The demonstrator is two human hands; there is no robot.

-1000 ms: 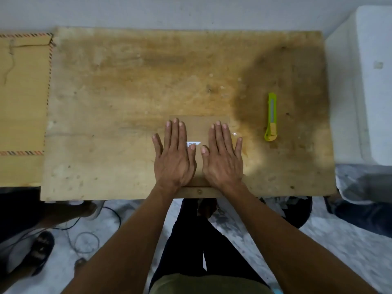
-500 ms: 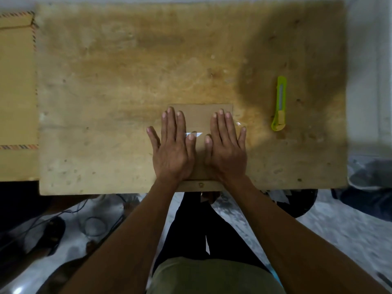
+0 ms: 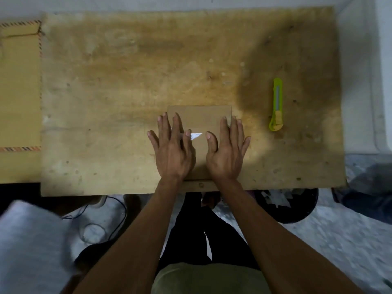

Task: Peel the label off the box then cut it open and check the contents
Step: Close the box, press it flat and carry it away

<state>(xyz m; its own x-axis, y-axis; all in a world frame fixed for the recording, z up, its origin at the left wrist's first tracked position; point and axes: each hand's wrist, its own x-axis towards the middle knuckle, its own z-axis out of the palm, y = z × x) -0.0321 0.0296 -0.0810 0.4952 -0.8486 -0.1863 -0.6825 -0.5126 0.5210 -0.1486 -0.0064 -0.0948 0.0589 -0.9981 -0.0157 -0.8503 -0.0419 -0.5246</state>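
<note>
hands spread apart | left hand (image 3: 172, 149), right hand (image 3: 228, 149) flat on box (image 3: 199, 117) | grip wide

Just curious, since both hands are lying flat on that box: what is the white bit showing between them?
Between the left hand and right hand, the head view shows bare brown box top and a white label sliver, partly under the left fingers.

Both bare forearms reach forward side by side, the left hand (image 3: 172, 149) and right hand (image 3: 227, 151) lying palm-down, fingers straight and slightly spread
</note>
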